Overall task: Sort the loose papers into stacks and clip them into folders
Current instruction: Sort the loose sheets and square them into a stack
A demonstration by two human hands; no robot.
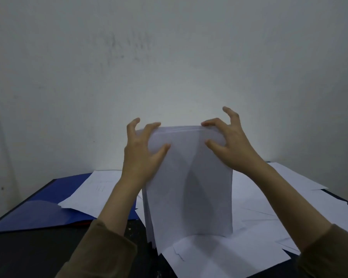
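Note:
A stack of white papers [191,189] stands upright on its lower edge in the middle of the dark table. My left hand [143,151] grips its upper left corner, fingers curled over the top edge and thumb on the near face. My right hand [229,141] holds the upper right corner the same way. Loose white sheets [255,213] lie flat under and to the right of the stack. An open blue folder [38,209] lies at the left with a white sheet [94,189] resting on it.
The dark table [28,253] ends close to a plain grey-white wall [169,67] behind. More loose sheets [301,177] spread to the table's far right edge. Olive-brown sleeves cover both forearms at the bottom of the view.

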